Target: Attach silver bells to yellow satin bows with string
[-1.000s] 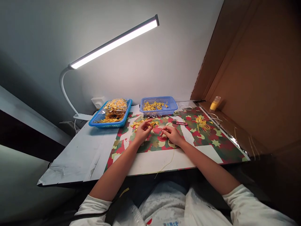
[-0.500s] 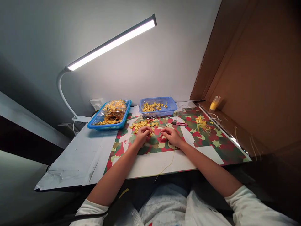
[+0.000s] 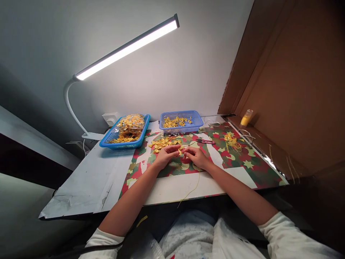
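Over the camouflage-patterned sheet, my left hand (image 3: 165,157) pinches a small yellow ribbon piece (image 3: 180,153) between thumb and fingers. Close by on its right, my right hand (image 3: 197,156) is closed in a pinch, its fingertips almost meeting the left ones; what they grip is too small to make out. A yellow thread (image 3: 196,186) runs from beneath the right hand down over the table's front edge. Just beyond my left hand lies a pile of yellow ribbon pieces (image 3: 159,144). Thread snips (image 3: 206,141) with pink handles lie behind my right hand.
A blue basket (image 3: 122,145) with bagged and loose yellow pieces stands at left. Another basket (image 3: 198,126) at the back holds more, with silvery beads (image 3: 174,134) before it. Yellow threaded pieces (image 3: 231,142) and a small bottle (image 3: 246,118) are right. A lamp (image 3: 129,48) hangs above.
My left hand has moved right toward my right hand, its fingers straighter, and a small yellow piece now shows at its fingertips. The right hand has barely moved.
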The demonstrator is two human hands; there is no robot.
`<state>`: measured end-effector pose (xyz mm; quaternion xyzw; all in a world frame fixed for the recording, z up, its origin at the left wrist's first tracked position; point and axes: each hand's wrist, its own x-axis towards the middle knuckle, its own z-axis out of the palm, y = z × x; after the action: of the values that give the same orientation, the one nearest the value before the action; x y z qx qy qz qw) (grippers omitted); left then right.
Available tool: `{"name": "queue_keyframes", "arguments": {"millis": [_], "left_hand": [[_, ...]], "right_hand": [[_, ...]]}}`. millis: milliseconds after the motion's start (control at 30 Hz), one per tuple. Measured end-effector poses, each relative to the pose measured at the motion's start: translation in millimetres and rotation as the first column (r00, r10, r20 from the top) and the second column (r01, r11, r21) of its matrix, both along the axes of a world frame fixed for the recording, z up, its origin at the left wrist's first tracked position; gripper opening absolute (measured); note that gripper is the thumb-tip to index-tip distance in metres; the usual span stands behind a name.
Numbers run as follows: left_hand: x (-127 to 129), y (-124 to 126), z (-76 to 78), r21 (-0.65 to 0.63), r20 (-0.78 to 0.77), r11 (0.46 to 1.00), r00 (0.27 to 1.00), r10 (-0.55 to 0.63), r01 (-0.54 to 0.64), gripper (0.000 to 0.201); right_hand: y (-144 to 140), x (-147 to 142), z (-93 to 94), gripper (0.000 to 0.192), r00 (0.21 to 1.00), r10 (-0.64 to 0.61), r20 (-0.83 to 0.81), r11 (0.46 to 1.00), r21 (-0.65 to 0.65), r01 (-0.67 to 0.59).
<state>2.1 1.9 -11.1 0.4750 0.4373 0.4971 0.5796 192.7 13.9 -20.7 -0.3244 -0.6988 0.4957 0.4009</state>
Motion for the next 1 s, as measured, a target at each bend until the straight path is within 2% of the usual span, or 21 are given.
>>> {"name": "queue_keyframes", "arguments": {"millis": [267,600,1000], "left_hand": [[-0.5,-0.3,-1.2,-0.034,0.083,0.994,0.992,-0.098,0.102,0.045],[-1.8,0.8,-3.7,-0.052,0.168,0.987,0.975,-0.143,0.154,0.045],[-2.7,1.1,-4.5,-0.056,0.203,0.982,0.965,-0.168,0.183,0.043]], "right_hand": [[2.6,0.4,-2.5,0.016,0.999,0.006,0.034,0.998,0.069,-0.008],[5.0,0.6,-8.2,0.018,0.999,-0.010,0.031,0.993,0.114,0.006],[4.2,1.0,-6.0,0.019,0.999,0.004,0.034,0.993,0.115,-0.008]]}}
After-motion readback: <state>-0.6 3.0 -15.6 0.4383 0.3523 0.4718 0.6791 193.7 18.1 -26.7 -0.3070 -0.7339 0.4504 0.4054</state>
